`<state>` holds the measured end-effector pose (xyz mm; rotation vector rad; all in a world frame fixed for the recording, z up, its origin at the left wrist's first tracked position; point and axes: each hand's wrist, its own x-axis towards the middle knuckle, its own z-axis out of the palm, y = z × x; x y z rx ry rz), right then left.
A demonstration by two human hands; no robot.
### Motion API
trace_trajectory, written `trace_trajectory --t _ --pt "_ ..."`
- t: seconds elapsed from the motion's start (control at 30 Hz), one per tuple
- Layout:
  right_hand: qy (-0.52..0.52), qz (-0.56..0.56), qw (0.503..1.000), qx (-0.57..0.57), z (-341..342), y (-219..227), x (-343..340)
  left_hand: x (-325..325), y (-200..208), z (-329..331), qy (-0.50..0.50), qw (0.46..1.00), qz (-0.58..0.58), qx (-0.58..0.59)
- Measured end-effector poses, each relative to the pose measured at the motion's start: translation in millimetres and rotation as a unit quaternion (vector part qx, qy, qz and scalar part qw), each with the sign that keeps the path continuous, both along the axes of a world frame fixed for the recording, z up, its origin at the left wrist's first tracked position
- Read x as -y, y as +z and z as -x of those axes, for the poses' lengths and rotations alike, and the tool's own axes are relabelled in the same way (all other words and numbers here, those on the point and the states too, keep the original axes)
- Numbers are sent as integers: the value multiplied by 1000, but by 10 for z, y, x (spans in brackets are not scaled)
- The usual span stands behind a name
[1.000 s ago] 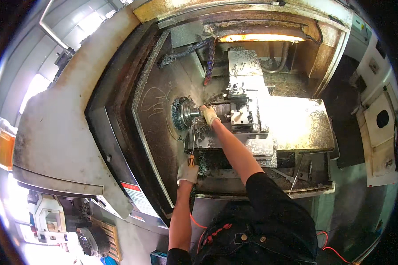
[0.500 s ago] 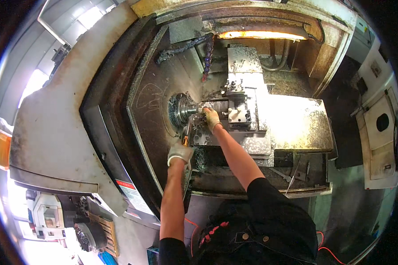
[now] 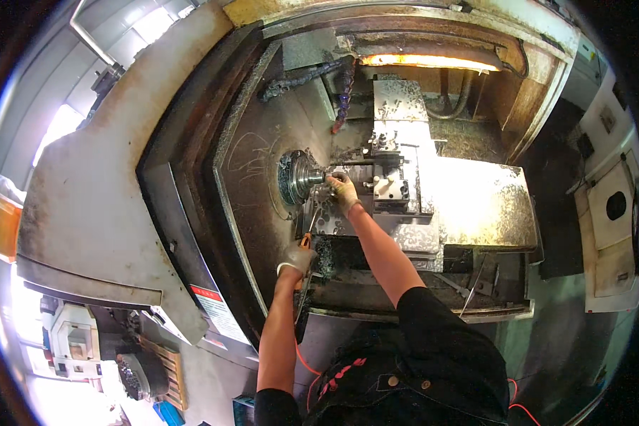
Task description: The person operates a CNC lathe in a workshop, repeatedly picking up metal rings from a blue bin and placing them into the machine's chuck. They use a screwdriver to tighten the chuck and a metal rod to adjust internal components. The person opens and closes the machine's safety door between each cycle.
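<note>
Gloved right hand (image 3: 343, 192) closing on the small, rigid, probably oil-slick steel workpiece (image 3: 324, 177) at the round metal chuck (image 3: 296, 177), left hand (image 3: 297, 257) gripping an orange-handled air nozzle (image 3: 307, 238)

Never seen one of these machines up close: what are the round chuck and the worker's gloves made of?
The chuck looks like bare steel: grey, with a dull shine and dark grime. The gloves look like pale knitted fabric, soiled, on both the left hand and the right hand; the weave is too small to confirm.

We see a strong orange lamp (image 3: 426, 61) glowing at the top of the machine, with white glare washing out the metal cover (image 3: 476, 199) on our right. Daylight burns out the left edge. Edges curve heavily; corners fall black.
</note>
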<state>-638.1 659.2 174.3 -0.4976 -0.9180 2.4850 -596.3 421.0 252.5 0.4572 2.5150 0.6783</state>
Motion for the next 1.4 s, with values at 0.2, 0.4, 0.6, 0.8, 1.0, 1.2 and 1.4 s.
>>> trace_trajectory --t 0.2,0.4,0.6,0.8,1.0,1.2,1.4 --pt "26 46 999 -7 -102 79 129 11 215 -203 23 999 -38 16" --pt "-19 -157 987 -11 94 -173 -272 426 -249 -766 84 903 -400 127" --pt "-68 -354 932 25 36 -42 -146 1627 -47 -1735 47 943 -315 98" --pt "-51 -475 871 114 -59 246 -9 2211 417 -2232 200 912 -338 118" --pt "-1 -383 902 198 214 -116 -387 2760 892 -2258 282 748 -482 360" --pt "43 -451 884 116 130 12 -173 3807 1125 -1970 250 851 -459 45" --pt "46 -446 873 191 331 -128 -598 3325 2180 -1085 -22 895 -136 -425"
